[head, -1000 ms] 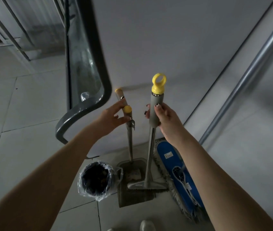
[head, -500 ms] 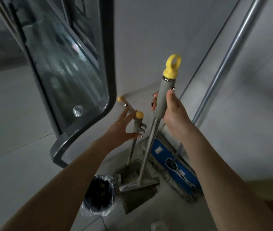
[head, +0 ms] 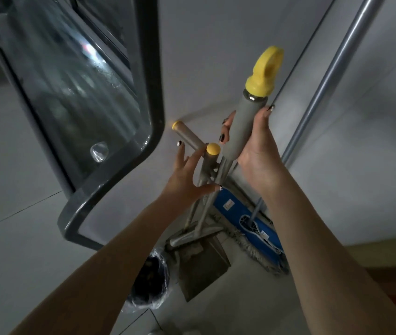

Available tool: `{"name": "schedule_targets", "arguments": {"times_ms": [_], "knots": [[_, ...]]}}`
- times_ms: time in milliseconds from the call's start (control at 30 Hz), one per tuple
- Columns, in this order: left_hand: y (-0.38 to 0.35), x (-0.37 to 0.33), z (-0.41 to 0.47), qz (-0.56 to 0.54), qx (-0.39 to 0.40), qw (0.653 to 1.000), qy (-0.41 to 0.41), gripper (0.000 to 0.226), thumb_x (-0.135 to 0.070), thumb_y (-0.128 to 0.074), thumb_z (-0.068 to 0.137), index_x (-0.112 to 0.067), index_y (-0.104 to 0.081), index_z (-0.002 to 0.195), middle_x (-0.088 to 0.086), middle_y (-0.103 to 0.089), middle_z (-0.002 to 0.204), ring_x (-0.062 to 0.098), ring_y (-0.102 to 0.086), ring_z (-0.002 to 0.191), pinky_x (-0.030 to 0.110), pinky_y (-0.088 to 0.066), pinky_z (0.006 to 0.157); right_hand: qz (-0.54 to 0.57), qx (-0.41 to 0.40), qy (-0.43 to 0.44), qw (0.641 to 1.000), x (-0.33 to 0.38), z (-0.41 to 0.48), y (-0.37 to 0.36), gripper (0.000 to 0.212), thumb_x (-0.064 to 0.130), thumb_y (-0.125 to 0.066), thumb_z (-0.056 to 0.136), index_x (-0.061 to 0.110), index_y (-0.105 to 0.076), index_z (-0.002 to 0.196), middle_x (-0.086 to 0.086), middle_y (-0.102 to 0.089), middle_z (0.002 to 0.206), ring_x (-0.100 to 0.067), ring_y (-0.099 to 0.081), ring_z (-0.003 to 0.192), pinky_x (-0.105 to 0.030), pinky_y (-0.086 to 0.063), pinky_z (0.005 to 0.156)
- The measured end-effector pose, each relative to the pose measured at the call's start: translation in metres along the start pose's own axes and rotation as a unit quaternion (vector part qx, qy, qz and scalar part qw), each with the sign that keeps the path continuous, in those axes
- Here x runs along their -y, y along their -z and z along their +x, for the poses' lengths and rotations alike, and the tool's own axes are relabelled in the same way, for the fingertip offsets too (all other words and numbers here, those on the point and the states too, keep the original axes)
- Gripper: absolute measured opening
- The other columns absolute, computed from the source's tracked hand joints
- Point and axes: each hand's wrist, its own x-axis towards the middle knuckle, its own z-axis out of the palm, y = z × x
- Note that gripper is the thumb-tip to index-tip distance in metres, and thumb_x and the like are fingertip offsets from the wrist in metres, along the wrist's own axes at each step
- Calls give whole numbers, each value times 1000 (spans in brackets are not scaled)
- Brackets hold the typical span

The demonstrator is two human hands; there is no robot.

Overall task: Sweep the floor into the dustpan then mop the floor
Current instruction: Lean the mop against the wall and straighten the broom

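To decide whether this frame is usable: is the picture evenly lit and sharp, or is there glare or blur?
Head view: dim; a white glare patch on the glass panel, whose reflections look smeared; the bin is too dark inside to read; the yellow broom cap is slightly soft.

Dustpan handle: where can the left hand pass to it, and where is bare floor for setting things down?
Bare floor: left of the lined bin, under the glass panel's frame; also in front of the dustpan, beside the flat mop. The left hand has free room between frame and dustpan handle. Crowded: broom, dustpan and mop bunched at the wall.
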Motion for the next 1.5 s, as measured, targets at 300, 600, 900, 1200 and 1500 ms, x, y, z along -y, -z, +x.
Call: {"name": "schedule_targets", "arguments": {"times_ms": [300, 600, 900, 1200, 1500], "knots": [[-26, -7, 4, -78, -17, 997, 11, 95, -11, -81, 68, -13, -19, 140, 8, -54, 130, 8, -50, 111, 23, -42, 96, 10, -2, 1, 1000, -8, 1, 7, 65, 89, -51, 44, 33, -63, 74, 12, -59, 71, -5, -57, 69, -30, -46, 78], [-31, 1, 12, -61, -50, 997, 14, 94, -15, -82, 68, -18, -23, 141, 7, -56, 125, 19, -57, 111, 32, -49, 96, -37, 74, -2, 997, -9, 4, 23, 31, 38, -77, 67, 26, -61, 90, 14, -59, 76, -5, -59, 78, -31, -48, 87], [-31, -1, 13, -39, -80, 996, -18, 92, -13, -79, 70, -35, -14, 131, 7, -59, 122, 17, -61, 102, 19, -48, 83, -302, 198, -117, 925, 9, 8, 43, 56, 29, -76, 61, 44, -56, 111, 22, -60, 119, 5, -52, 119, -35, -39, 109], [-33, 5, 9, -52, -100, 993, -43, 96, -11, -81, 68, -41, -10, 127, 6, -62, 123, 21, -64, 106, 15, -45, 85, -368, 232, -152, 888, 12, 13, 43, 71, 1, -73, 78, 41, -48, 130, 13, -59, 128, 7, -56, 112, -16, -45, 98], [-39, 13, 8, -2, -116, 990, -78, 104, -12, -82, 68, -16, -12, 145, 16, -58, 128, 29, -64, 108, 21, -43, 84, -387, 236, -143, 880, 10, 17, 42, 62, 6, -77, 73, 49, -57, 113, 17, -64, 120, -1, -53, 120, -40, -38, 110]]}}
